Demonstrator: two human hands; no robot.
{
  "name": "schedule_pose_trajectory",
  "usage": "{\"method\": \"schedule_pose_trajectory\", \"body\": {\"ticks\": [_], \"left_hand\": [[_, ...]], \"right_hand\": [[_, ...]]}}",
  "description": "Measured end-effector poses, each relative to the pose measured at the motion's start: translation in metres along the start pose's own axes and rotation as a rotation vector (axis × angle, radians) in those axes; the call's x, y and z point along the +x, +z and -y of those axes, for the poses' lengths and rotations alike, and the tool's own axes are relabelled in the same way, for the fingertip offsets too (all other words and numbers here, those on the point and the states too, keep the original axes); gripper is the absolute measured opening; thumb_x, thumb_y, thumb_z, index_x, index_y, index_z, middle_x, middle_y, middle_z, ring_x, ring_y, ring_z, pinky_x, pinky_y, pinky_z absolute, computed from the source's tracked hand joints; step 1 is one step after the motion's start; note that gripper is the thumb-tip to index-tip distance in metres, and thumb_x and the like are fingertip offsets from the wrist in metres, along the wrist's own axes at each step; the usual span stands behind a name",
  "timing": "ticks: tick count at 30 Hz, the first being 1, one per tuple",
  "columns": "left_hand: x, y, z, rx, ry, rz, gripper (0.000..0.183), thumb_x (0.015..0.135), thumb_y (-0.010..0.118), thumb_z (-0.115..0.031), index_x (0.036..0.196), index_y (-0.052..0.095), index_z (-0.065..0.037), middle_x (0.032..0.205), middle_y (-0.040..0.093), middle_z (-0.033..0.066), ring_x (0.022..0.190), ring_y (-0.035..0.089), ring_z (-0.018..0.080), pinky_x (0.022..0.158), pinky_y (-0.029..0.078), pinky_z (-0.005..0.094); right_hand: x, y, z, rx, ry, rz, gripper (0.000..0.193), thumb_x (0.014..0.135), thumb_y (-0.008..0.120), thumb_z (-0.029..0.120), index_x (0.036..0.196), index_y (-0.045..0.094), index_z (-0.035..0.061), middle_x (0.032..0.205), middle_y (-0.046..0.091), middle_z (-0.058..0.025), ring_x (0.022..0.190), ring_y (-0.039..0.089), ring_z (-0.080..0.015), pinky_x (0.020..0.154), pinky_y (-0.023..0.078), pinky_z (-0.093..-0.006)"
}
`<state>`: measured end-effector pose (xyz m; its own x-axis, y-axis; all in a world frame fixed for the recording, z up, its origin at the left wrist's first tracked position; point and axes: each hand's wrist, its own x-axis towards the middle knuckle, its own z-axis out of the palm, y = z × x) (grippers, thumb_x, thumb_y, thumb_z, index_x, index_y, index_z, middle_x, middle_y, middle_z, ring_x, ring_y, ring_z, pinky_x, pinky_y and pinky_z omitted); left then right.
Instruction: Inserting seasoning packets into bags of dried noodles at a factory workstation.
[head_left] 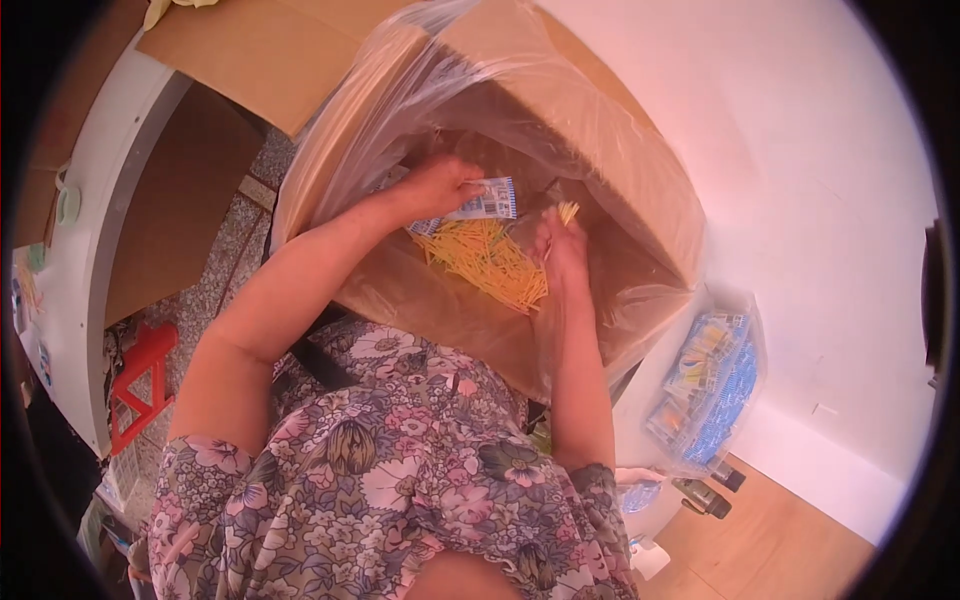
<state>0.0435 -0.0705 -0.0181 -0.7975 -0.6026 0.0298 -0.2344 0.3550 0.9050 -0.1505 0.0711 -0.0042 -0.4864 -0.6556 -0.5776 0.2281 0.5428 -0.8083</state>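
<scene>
Both of my hands reach into a large cardboard box (620, 130) lined with a clear plastic bag (390, 75). My left hand (440, 188) is closed on the edge of a small blue and white printed packet (492, 200). My right hand (563, 248) closes round a small bunch of thin yellow sticks (568, 211), their tips showing above the fingers. Between and below my hands lies a loose pile of similar thin yellow sticks (485, 265). Part of another blue and white packet (425, 226) shows under my left wrist, at the pile's edge.
Right of the box stands a clear bag (708, 385) filled with blue and yellowish packets, near a white wall (800, 200). A dark bottle (703, 497) is below it. At left are a white table edge (125, 200), a red plastic frame (145, 385) and a cardboard flap (265, 50).
</scene>
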Motion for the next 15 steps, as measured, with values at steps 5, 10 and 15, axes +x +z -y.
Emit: {"method": "schedule_pose_trajectory", "body": {"ticks": [5,10,15], "left_hand": [[0.004,0.002,0.004,-0.338,-0.093,0.141,0.018,0.084,0.057,-0.017,0.083,0.06,0.0,0.071,0.062,0.0077,0.065,0.056,0.0128,0.062,0.045,0.0305],[0.0,-0.007,-0.011,-0.524,-0.198,0.326,0.017,0.087,0.056,-0.015,0.085,0.059,0.001,0.072,0.059,-0.002,0.069,0.052,0.0045,0.064,0.044,0.0227],[-0.011,0.005,-0.021,-0.627,0.035,0.65,0.018,0.085,0.059,-0.016,0.088,0.06,0.002,0.073,0.059,-0.0019,0.07,0.052,0.0055,0.065,0.045,0.0236]], "right_hand": [[0.038,0.011,0.033,0.267,-0.199,-0.026,0.016,0.088,0.054,0.022,0.083,0.049,0.0079,0.058,0.041,0.0017,0.049,0.041,-0.0092,0.049,0.047,-0.0307],[0.018,0.011,0.03,0.372,-0.111,0.145,0.019,0.09,0.05,0.024,0.083,0.047,0.0068,0.065,0.047,-0.0027,0.066,0.051,-0.0158,0.064,0.049,-0.0355],[-0.034,0.06,0.046,0.561,-0.233,0.162,0.022,0.093,0.044,0.027,0.085,0.045,0.0067,0.097,0.061,-0.0156,0.088,0.058,-0.0228,0.087,0.044,-0.0359]]}}
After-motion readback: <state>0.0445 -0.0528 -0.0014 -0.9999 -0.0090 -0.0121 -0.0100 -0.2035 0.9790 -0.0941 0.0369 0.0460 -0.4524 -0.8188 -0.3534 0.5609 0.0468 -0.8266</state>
